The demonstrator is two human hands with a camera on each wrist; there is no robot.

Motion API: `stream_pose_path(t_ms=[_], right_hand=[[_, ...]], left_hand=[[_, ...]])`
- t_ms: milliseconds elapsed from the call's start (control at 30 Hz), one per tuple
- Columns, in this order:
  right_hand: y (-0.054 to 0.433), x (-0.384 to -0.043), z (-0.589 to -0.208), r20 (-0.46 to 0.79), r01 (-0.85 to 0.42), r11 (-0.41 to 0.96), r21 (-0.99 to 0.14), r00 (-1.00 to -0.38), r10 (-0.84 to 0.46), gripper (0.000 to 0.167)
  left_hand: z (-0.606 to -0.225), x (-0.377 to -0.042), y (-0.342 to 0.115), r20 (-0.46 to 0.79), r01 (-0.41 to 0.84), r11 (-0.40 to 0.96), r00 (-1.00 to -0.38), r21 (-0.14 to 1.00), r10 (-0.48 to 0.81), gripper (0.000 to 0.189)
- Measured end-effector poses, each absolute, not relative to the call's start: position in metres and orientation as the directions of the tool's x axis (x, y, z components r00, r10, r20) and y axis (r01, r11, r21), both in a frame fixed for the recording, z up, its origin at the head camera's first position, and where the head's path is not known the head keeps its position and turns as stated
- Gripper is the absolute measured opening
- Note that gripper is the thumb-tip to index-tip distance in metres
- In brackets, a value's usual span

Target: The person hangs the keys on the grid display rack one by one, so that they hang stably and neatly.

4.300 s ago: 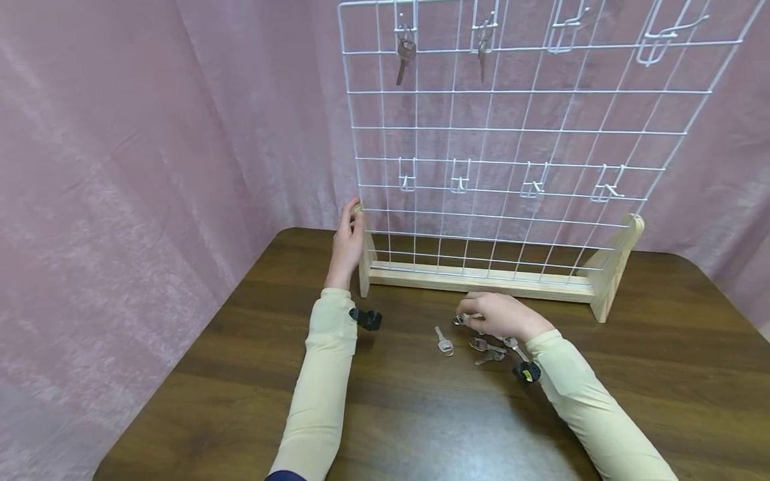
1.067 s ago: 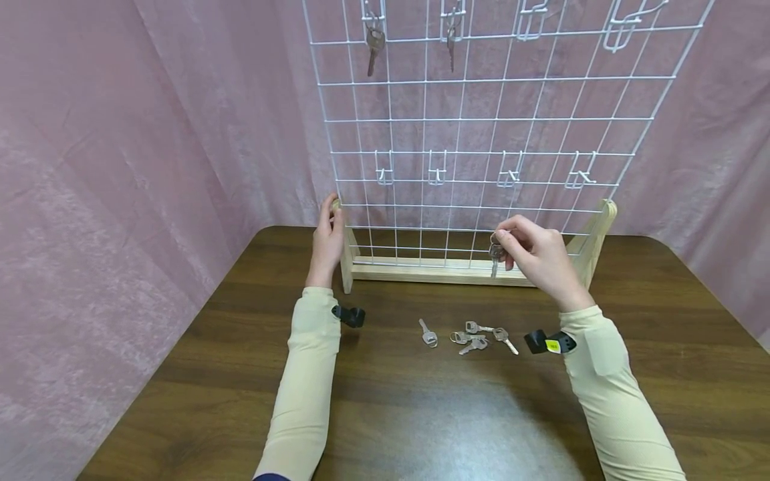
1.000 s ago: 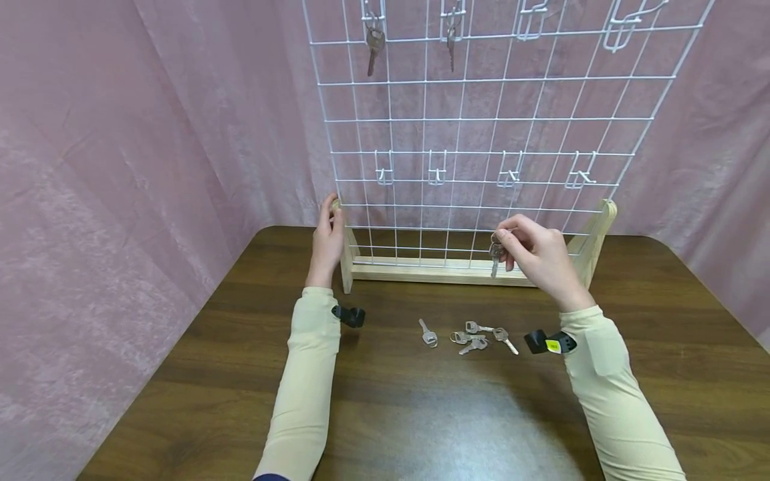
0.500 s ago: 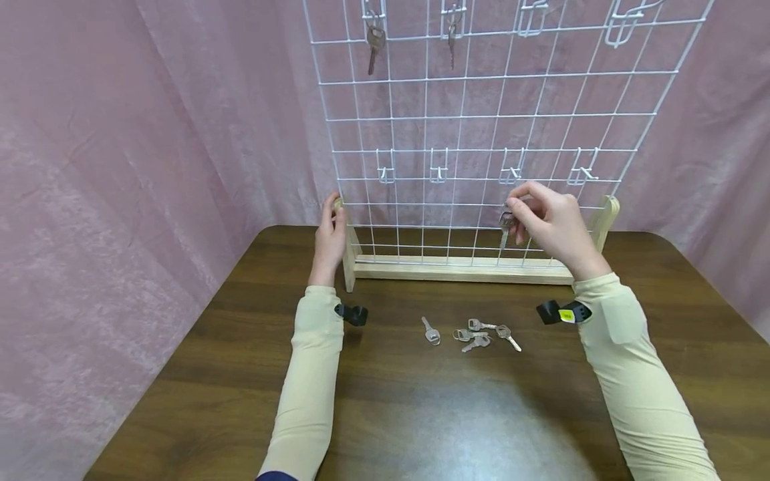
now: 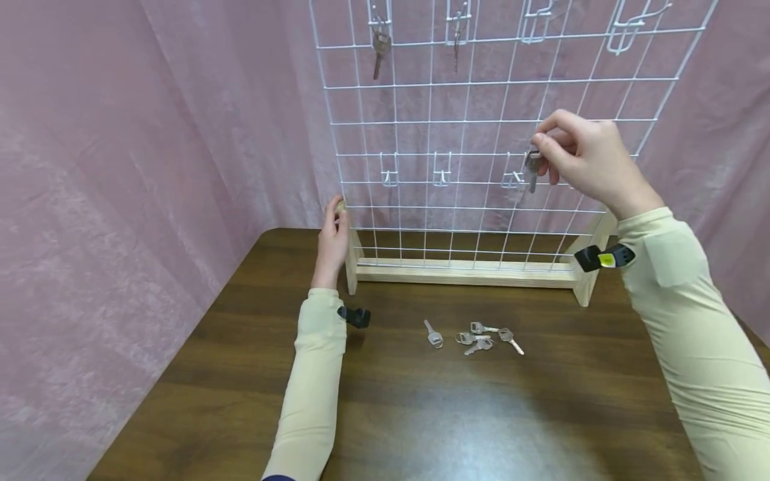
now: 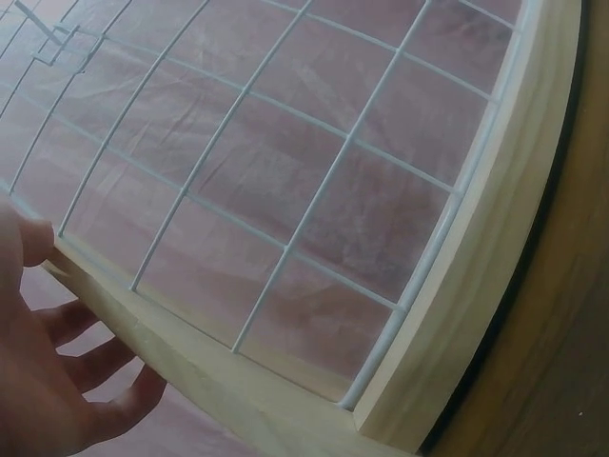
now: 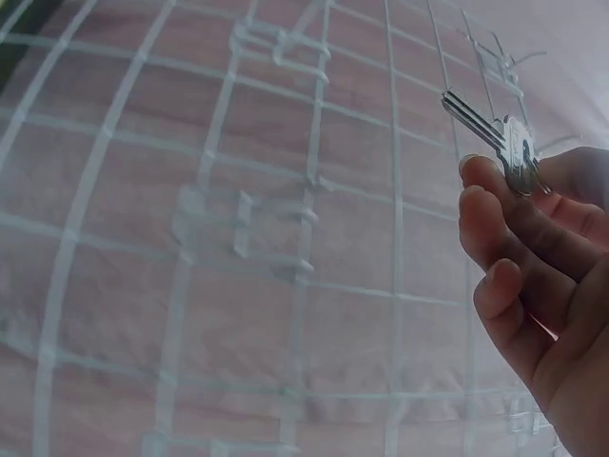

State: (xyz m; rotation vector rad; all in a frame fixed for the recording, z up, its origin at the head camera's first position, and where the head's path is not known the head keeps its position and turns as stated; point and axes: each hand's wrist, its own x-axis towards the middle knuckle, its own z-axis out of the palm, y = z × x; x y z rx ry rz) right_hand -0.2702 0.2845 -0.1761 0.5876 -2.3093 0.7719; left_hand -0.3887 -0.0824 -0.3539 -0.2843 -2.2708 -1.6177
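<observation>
My right hand [image 5: 592, 157] is raised before the white wire grid rack [image 5: 445, 123]. Between thumb and fingers it pinches a silver key [image 5: 533, 167], whose blade points down in the head view. The same key [image 7: 514, 157] shows close up in the right wrist view, clear of the wires, its ring partly behind the fingers. At the rack's left side my left hand [image 5: 333, 240] holds the wooden side post [image 6: 143, 328], thumb on one side and fingers curled on the other. Two keys hang on upper-row hooks, a left one [image 5: 381, 47] and a middle one [image 5: 457, 47].
Several loose keys [image 5: 481, 341] lie clustered on the brown table [image 5: 385, 407], with a single key [image 5: 434, 336] just left of them. Bare hooks include one in the lower row [image 5: 442, 177] and one at the upper right [image 5: 628, 27]. A pink curtain [image 5: 180, 133] hangs behind.
My right hand took a key from the table and lifted it up and rightward, from near the rack's base to the lower hook row's height. My left hand stays on the post.
</observation>
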Motion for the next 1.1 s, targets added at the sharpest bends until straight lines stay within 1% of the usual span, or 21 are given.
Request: stream_pose_path(t_ms=[200,267,433,567,633,700,733,833,933,1000,1100], right_hand=[[0.291,-0.276,-0.139,0.689,-0.580,0.730,-0.362,-0.694,-0.209,0.013],[0.291,-0.277,-0.127,0.700,-0.582,0.738,-0.342,-0.681,-0.213,0.012],[0.290,-0.274,-0.101,0.701,-0.556,0.782,-0.282,-0.676,-0.228,0.007],[0.287,-0.275,-0.084,0.701,-0.565,0.778,-0.274,-0.671,-0.240,0.020],[0.286,-0.276,-0.077,0.690,-0.576,0.757,-0.308,-0.683,-0.238,0.017],[0.287,-0.276,-0.072,0.667,-0.568,0.746,-0.347,-0.709,-0.229,0.014],[0.287,-0.275,-0.070,0.647,-0.554,0.743,-0.376,-0.731,-0.217,0.012],[0.289,-0.275,-0.064,0.613,-0.508,0.764,-0.397,-0.767,-0.191,0.009],[0.290,-0.276,-0.057,0.608,-0.476,0.807,-0.350,-0.771,-0.190,0.016],[0.290,-0.277,-0.051,0.630,-0.478,0.828,-0.294,-0.748,-0.208,0.021],[0.288,-0.279,-0.043,0.631,-0.438,0.874,-0.208,-0.743,-0.223,0.023]], left_hand=[[-0.353,-0.389,-0.081,0.394,0.363,0.321,-0.918,0.875,-0.035,0.047],[-0.352,-0.388,-0.082,0.390,0.360,0.317,-0.920,0.877,-0.033,0.047],[-0.351,-0.388,-0.082,0.383,0.353,0.327,-0.923,0.877,-0.030,0.045],[-0.351,-0.389,-0.082,0.386,0.355,0.323,-0.922,0.877,-0.033,0.044],[-0.351,-0.389,-0.082,0.384,0.355,0.321,-0.923,0.878,-0.032,0.044],[-0.351,-0.389,-0.082,0.386,0.356,0.318,-0.922,0.879,-0.033,0.045],[-0.351,-0.389,-0.082,0.385,0.356,0.317,-0.922,0.879,-0.033,0.045],[-0.351,-0.388,-0.082,0.383,0.355,0.313,-0.923,0.881,-0.030,0.044],[-0.351,-0.387,-0.082,0.383,0.354,0.314,-0.923,0.881,-0.033,0.044],[-0.352,-0.388,-0.082,0.387,0.356,0.316,-0.922,0.879,-0.037,0.044],[-0.351,-0.388,-0.083,0.388,0.359,0.316,-0.921,0.878,-0.034,0.045]])
